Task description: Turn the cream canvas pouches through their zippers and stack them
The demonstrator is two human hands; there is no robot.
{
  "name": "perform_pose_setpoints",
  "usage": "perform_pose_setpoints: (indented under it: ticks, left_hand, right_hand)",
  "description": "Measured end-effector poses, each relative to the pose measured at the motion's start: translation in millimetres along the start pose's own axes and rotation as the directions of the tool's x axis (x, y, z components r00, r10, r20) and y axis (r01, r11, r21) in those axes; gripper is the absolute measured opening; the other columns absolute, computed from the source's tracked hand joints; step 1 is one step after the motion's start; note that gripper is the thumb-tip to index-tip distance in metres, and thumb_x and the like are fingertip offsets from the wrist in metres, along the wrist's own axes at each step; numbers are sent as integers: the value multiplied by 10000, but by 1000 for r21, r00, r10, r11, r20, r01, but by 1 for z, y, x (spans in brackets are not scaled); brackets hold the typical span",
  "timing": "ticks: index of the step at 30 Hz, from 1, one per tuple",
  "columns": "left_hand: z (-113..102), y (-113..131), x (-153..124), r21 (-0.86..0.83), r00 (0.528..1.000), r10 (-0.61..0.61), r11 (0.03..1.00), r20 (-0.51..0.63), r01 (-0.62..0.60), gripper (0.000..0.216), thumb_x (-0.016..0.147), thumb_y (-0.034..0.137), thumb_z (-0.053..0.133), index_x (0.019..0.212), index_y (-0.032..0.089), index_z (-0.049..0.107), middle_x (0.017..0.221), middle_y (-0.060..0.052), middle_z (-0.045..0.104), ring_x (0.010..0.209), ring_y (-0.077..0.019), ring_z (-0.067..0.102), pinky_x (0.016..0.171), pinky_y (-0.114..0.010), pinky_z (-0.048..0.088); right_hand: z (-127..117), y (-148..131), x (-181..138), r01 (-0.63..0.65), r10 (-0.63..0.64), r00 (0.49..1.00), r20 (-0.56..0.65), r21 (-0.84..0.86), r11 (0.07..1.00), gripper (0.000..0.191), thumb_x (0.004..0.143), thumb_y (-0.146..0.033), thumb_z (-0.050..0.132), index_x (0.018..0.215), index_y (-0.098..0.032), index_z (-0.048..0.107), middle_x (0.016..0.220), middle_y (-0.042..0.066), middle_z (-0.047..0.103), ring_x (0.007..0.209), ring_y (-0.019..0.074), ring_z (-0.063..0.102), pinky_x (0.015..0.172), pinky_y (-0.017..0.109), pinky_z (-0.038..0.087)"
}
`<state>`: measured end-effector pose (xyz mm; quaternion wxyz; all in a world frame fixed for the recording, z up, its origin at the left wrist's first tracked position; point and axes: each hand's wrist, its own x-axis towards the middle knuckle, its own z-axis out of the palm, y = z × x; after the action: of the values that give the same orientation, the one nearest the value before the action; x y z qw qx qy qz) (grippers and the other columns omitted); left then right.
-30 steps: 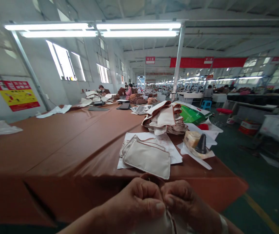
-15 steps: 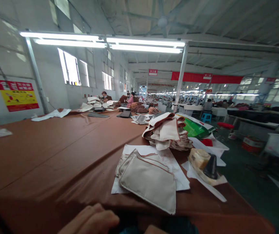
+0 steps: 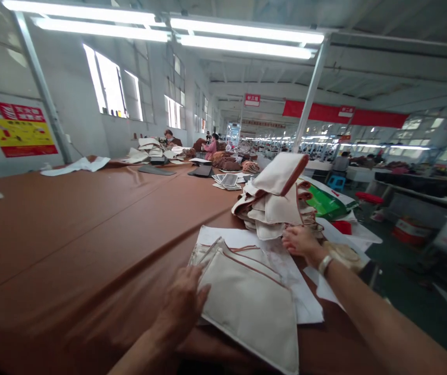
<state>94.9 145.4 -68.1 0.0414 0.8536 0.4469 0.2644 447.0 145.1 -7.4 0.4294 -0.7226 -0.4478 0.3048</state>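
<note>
A stack of flat cream fabric pouches (image 3: 246,297) with brown piping lies on white paper (image 3: 301,291) at the near end of a long brown table (image 3: 90,229). My left hand (image 3: 182,304) rests flat and open on the stack's left edge. My right hand (image 3: 301,242) reaches out to the base of a taller heap of cream and brown fabric pieces (image 3: 278,203); its fingers curl at the lowest pieces, and a top piece of the heap stands tilted up. A bracelet sits on my right wrist.
A green bag (image 3: 322,203) and a red item (image 3: 340,226) lie behind the heap. Farther down the table are dark trays (image 3: 200,171), more fabric piles (image 3: 149,151) and seated workers (image 3: 170,138). The table's right edge drops to a green floor with a blue stool (image 3: 338,182).
Both hands left the bottom edge of view, where they pinched something together. The left hand now lies on the pouch stack and the right arm stretches to the heap, whose top piece has lifted.
</note>
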Motion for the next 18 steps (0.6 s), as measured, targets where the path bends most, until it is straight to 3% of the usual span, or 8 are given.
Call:
perform_pose_setpoints:
  ticks: [2,5,8,10,14,18]
  left_hand:
    - [36,25,28,-10,978,129,992,165,-129,331,918,183,500,1244,169,548,1207,-116,610,1165,-274,542,1021,-409,426]
    - [83,55,64,-52,940,220,975,262,-214,389,845,290,668,1218,219,583,1243,-91,595,1211,-276,517,1046,-389,395]
    - [115,77,92,-45,911,235,971,339,-234,400,789,389,733,1105,162,643,1110,-139,632,1095,-329,581,973,-460,432]
    - [125,88,103,-32,899,247,967,361,-253,384,792,371,731,1075,125,651,1063,-168,636,1031,-347,603,924,-487,445]
    - [112,105,96,-56,842,356,929,405,-365,129,858,242,655,944,147,677,885,-113,661,858,-293,646,808,-419,468]
    - [56,102,51,-93,774,494,860,396,-502,152,944,241,533,865,194,655,815,-65,647,745,-230,618,756,-376,458]
  right_hand:
    - [32,36,-14,45,-36,996,81,-113,993,227,956,-321,595,1079,-133,630,1018,54,670,835,173,663,736,349,574]
    - [67,71,-28,160,-130,983,132,-256,953,175,953,-300,594,983,-139,656,1013,52,675,951,203,645,877,415,527]
    - [74,81,-20,246,-199,966,168,-341,907,193,975,-311,553,1014,-152,654,1085,70,664,1046,220,618,952,451,485]
    - [68,80,-6,283,-208,950,232,-365,887,214,974,-326,556,1068,-155,643,1118,74,657,1022,218,629,919,440,511]
    - [56,81,19,312,-170,914,369,-369,875,272,959,-338,585,1153,-149,616,1144,72,648,962,219,655,831,406,561]
    - [51,89,24,299,-128,890,437,-351,887,275,960,-342,583,1146,-142,619,1128,70,653,962,223,657,835,413,561]
